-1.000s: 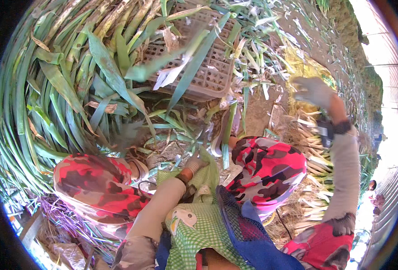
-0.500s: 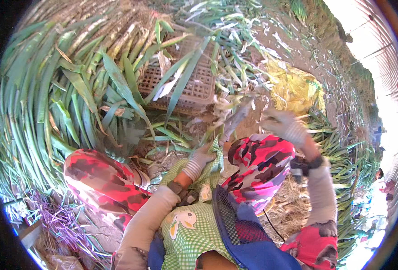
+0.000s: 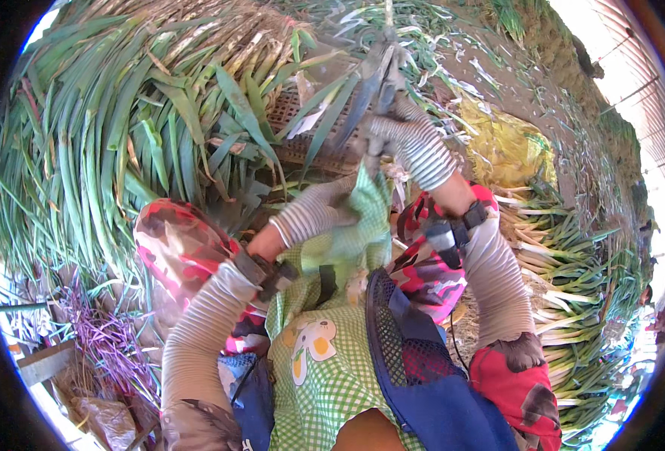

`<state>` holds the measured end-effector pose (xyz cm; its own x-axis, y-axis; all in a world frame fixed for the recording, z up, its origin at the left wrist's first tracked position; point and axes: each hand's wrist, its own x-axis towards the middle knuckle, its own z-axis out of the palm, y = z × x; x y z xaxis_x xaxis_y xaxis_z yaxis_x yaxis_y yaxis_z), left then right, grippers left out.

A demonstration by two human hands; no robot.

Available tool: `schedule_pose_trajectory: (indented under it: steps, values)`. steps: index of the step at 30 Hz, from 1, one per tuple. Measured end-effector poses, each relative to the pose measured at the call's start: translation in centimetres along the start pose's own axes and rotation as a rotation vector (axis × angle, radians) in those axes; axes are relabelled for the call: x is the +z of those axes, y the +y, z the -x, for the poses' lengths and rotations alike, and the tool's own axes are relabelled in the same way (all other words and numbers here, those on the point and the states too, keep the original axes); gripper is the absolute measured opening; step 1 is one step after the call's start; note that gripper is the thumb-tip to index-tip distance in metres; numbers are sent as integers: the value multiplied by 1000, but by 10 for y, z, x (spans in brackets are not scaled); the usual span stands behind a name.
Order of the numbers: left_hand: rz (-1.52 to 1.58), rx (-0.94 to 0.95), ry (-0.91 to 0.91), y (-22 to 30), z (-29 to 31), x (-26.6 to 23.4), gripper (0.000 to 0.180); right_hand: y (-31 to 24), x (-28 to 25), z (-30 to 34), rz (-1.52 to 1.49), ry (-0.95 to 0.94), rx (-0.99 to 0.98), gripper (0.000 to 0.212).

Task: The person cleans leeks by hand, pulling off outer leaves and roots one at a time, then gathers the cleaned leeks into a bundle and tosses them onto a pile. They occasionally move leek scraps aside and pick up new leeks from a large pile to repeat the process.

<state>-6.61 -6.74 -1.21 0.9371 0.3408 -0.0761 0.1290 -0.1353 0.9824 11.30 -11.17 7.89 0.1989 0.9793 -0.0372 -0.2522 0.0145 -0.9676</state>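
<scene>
My left hand, in a striped grey-white glove, is at the raised part of a green-and-white checked apron, its fingers closed on the cloth. Just beyond, my right hand, gloved alike, curls its fingers near the top of that cloth. A long dark grey, blade-like thing rises from those fingers; motion smears it, and its kind cannot be made out. Behind it stands a brown plastic crate with long green leaves lying over it.
A big heap of leeks fills the left. More leeks with white stems lie at the right. A yellow sack is on the soil beyond my right knee. Purple strands lie at the lower left.
My right hand has swung left and away from me, near the raised cloth. The left hand has moved farther from my body, and the apron cloth is lifted higher between my knees.
</scene>
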Motion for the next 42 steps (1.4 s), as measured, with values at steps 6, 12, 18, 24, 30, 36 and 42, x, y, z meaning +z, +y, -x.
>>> schedule_pose_trajectory:
  steps: [6, 12, 18, 24, 30, 36, 42]
  values:
    - [-672, -212, 440, 12, 19, -82, 46, -44, -64, -34, 1875, 706, -237, 34]
    - [604, 12, 253, -1, -16, -52, 62, 5, -10, -34, 1394, 233, -375, 45]
    - [515, 58, 288, -27, -43, -43, 63, 24, 60, -62, 1027, -138, -384, 36]
    - [911, -70, 427, -44, 11, -88, 23, 96, 30, -34, 938, -91, -124, 51]
    - [878, -51, 437, -32, 7, -56, 26, 163, 38, 52, 723, -126, -116, 47]
    - [-250, -78, 418, -3, 44, -12, 44, 120, 30, 64, 54, -127, 545, 27]
    - [-1173, -837, 77, -18, 148, 23, 52, 84, -24, 77, 11, -216, 776, 30]
